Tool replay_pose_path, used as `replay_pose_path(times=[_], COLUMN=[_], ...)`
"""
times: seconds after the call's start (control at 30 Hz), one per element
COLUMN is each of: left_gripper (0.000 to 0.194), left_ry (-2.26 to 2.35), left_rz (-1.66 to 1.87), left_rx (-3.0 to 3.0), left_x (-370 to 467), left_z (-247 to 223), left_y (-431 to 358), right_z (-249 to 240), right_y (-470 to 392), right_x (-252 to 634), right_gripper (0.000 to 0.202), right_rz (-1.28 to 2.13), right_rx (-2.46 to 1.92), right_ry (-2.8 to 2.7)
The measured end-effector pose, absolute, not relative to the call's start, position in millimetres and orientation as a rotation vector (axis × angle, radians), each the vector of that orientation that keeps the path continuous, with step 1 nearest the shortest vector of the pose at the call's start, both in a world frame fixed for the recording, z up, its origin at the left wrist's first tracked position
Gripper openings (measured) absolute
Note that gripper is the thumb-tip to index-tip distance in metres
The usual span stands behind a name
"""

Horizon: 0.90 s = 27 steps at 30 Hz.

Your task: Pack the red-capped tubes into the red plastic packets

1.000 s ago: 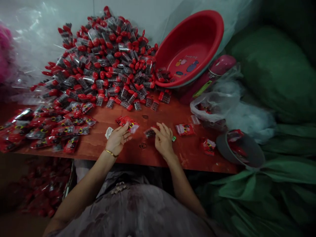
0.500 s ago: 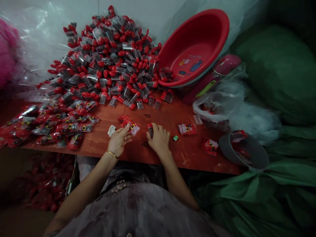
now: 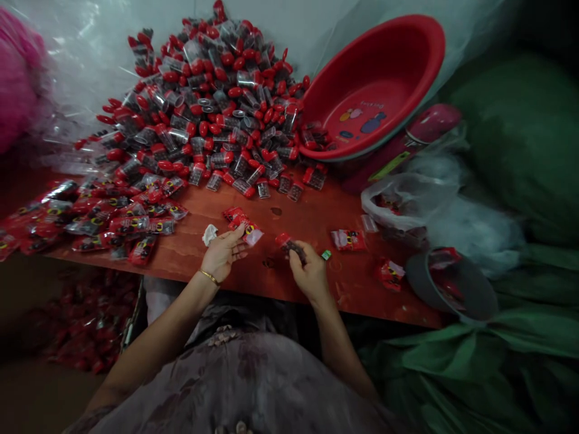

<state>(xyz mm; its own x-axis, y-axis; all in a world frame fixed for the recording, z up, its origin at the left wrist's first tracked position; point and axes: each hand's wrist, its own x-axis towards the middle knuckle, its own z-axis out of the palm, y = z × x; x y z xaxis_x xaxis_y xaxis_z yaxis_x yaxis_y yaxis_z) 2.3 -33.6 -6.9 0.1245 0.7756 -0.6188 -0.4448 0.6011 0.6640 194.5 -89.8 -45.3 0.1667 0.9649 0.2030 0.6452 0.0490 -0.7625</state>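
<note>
My right hand point(image 3: 310, 271) grips a small clear bottle point(image 3: 292, 246) with a red cap and dark round pieces inside. The cap end points up and left, toward my left hand point(image 3: 224, 253). That hand wears a gold bangle, and its thumb and forefinger close on the edge of a small printed red packet point(image 3: 251, 232); its other fingers are loosely curled. Another red packet point(image 3: 233, 213) lies just behind, partly overlapped. Left of my fingers is a crumpled white scrap point(image 3: 210, 234). A tiny green packet point(image 3: 325, 255) lies beside my right hand.
A tall heap of red-capped bottles point(image 3: 217, 108) fills the back, beside a tilted red basin point(image 3: 384, 72). Filled red packets point(image 3: 122, 220) are piled at the left. A grey bowl point(image 3: 420, 289), a plastic bag point(image 3: 407, 193) and a loose red packet point(image 3: 348, 239) are at the right.
My right hand has lifted the bottle off the table and turned it, so more of it shows. The left hand stays at the red packet. The view has shifted slightly.
</note>
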Motion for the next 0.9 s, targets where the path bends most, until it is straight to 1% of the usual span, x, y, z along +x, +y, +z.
replay_pose_path(times=[0.1,0.3,0.43,0.57,0.77,0.9], left_gripper=[0.047,0.044,0.034,0.028,0.033,0.036], left_ry=[1.114,1.114,1.163,1.147,1.137,1.143], left_rz=[0.894,0.88,0.921,0.961,0.9,0.901], left_rx=[0.397,0.53,0.63,0.604,0.612,0.679], left_x=[3.9,8.3,7.8,9.1,6.2,4.4], left_z=[-3.9,-2.5,-1.3,3.2,-1.0,-5.2], left_y=[-35.6,-38.2,-38.9,-39.0,-36.8,-37.1], right_z=[-26.5,-9.7,-10.4,-10.2,-10.5,-13.7], right_y=[-104.1,-107.2,-104.2,-105.0,-104.7,-103.4], right_x=[187.5,175.9,175.0,174.2,173.7,172.9], right_gripper=[0.024,0.019,0.019,0.017,0.017,0.017], right_rz=[0.842,1.044,1.213,1.226,1.118,1.105], right_rx=[-1.525,-1.475,-1.433,-1.438,-1.463,-1.445], right_ry=[-1.468,-1.397,-1.291,-1.319,-1.397,-1.39])
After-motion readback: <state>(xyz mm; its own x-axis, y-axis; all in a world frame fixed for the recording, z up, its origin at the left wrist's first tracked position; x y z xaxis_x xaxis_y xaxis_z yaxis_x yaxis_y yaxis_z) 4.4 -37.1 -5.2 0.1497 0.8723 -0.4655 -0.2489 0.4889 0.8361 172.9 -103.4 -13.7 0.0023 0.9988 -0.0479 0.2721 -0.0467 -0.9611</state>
